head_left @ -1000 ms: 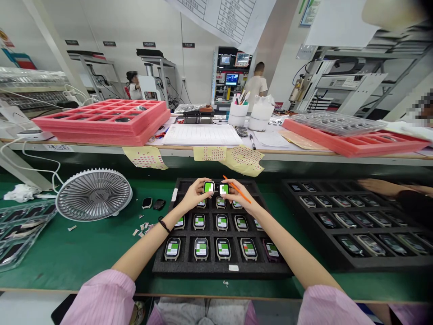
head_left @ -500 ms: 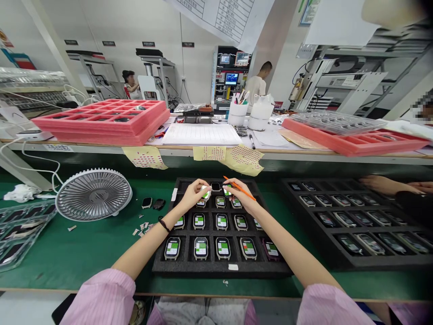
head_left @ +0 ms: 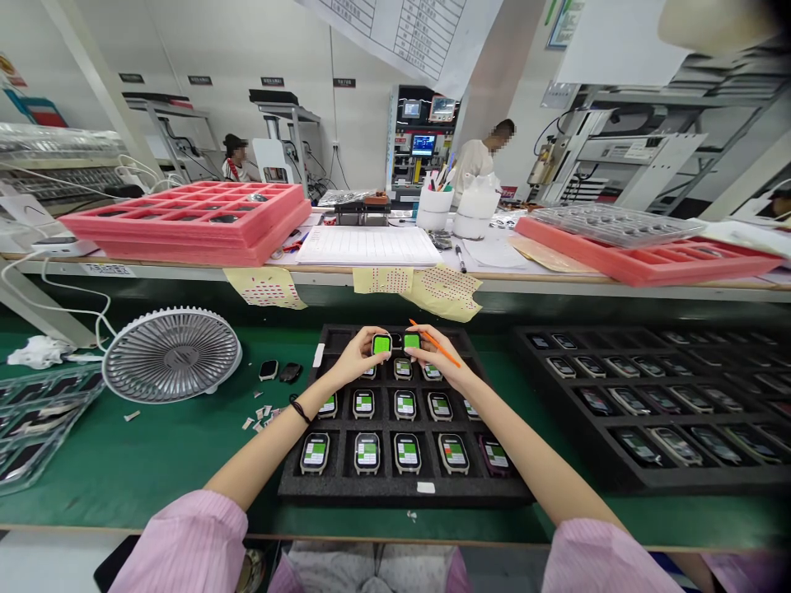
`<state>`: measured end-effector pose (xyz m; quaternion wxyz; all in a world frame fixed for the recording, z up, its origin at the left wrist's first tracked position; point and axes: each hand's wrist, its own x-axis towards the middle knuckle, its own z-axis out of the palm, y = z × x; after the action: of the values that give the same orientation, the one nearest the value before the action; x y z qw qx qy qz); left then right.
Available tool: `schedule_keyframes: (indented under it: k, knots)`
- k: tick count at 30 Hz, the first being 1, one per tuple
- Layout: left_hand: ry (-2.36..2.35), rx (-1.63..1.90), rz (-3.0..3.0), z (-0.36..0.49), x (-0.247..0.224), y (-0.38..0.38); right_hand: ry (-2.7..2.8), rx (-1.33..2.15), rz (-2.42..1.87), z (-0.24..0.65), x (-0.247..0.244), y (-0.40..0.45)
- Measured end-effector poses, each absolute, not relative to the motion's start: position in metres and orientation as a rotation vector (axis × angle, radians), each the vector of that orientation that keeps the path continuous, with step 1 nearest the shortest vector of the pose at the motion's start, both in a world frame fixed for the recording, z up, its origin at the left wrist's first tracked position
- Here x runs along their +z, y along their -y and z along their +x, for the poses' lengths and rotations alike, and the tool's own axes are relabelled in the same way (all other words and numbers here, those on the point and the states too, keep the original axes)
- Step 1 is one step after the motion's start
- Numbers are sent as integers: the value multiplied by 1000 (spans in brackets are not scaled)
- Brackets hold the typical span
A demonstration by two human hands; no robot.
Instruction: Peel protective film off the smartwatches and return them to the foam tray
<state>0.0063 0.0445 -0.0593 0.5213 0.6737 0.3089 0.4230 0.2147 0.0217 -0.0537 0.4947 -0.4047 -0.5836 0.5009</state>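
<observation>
Over the back of a black foam tray [head_left: 346, 487], my left hand [head_left: 359, 356] is closed on a watch [head_left: 381, 344] with a bright green screen. Beside it my right hand [head_left: 434, 352] grips a second green-screened watch [head_left: 412, 340] between its fingers, and an orange stick [head_left: 440, 344] lies across that hand. The two watches are held apart, screens up. Rows of watches, many with green and white screens, sit in the tray's compartments below, such as a watch [head_left: 367, 452] in the front row. My hands hide part of the back rows.
A round grey fan [head_left: 173, 356] stands at left, near two loose watches [head_left: 269, 370] and small scraps [head_left: 259, 417]. Another black tray of watches [head_left: 618, 473] lies at right. Pink foam trays [head_left: 185, 222] rest on the shelf [head_left: 334, 276]. Two people are in the background.
Both held watches have tilted face up, and their screens now show mostly plain green. The co-worker's hands over the right tray have gone from view.
</observation>
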Motion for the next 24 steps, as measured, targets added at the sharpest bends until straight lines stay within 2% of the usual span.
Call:
schedule_keyframes:
  k: [24]
  knots:
    - [-750, 1054, 1654, 5, -64, -48, 1446, 1265, -889, 215, -55, -22]
